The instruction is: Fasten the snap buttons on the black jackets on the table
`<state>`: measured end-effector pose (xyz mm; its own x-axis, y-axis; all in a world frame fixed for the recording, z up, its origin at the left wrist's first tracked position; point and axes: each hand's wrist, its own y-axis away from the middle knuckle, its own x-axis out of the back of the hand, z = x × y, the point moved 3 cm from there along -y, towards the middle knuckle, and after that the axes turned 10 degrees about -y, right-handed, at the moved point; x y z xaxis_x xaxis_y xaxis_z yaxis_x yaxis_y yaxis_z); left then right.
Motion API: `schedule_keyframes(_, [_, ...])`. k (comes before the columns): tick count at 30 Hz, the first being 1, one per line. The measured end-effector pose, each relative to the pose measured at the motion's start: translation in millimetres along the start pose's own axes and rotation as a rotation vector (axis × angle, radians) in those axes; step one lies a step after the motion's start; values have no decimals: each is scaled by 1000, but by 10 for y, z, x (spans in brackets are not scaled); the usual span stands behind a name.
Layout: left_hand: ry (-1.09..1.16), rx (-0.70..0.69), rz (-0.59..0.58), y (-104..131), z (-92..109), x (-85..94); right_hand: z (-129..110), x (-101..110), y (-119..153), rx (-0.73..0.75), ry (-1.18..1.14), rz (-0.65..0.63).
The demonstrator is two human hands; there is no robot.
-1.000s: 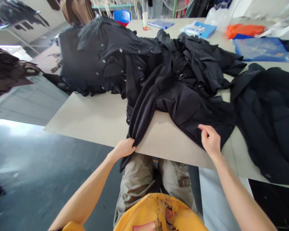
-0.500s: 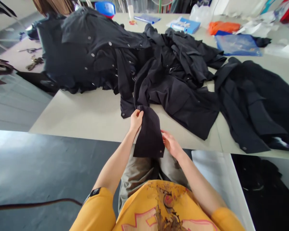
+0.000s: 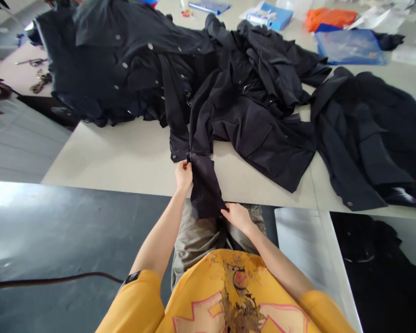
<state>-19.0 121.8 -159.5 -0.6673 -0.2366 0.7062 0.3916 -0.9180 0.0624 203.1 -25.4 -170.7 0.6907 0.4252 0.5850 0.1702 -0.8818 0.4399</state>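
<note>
A dark sleeve end (image 3: pixel 205 187) hangs over the table's front edge above my lap. My left hand (image 3: pixel 184 175) pinches its upper left side, near a fold. At the lower right corner of the cloth, my right hand (image 3: pixel 238 215) grips the edge between thumb and fingers. The sleeve joins a dark jacket (image 3: pixel 260 134) spread on the table, with a flap pocket showing. Just left of the sleeve lies another cuff (image 3: pixel 179 147) with a small button.
Dark garments with snaps (image 3: pixel 93 64) are heaped at the left. Another dark jacket (image 3: pixel 364 138) lies at the right on the pale table (image 3: pixel 104 157). Farther back are a blue plastic bag (image 3: pixel 351 46), an orange bundle (image 3: pixel 329 19) and a blue box (image 3: pixel 272 16).
My right hand, open beside the cloth before, now holds its lower corner. The cloth has narrowed and twisted, and my left hand sits slightly farther left. The view has shifted a little.
</note>
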Motion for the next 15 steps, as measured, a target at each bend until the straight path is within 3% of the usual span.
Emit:
schedule_keyframes(3, [-30, -36, 87, 203, 51, 199, 17, -64, 74, 54, -166, 59])
schedule_keyframes(5, [-47, -177, 87, 495, 167, 370, -7, -76, 121, 75, -463, 71])
schedule_keyframes(6, [-39, -280, 20, 681, 240, 443, -31, -70, 143, 56, -661, 57])
schedule_keyframes(10, [-29, -615, -445, 1449, 432, 600, -262, 82, 215, -51, -1353, -35])
schedule_keyframes(12, [-88, -636, -475, 1649, 426, 627, -440, 228, 242, -11, -1422, -63])
schedule_keyframes(15, [-91, -556, -352, 1668, 394, 635, -679, 442, 304, 137, -1153, -21])
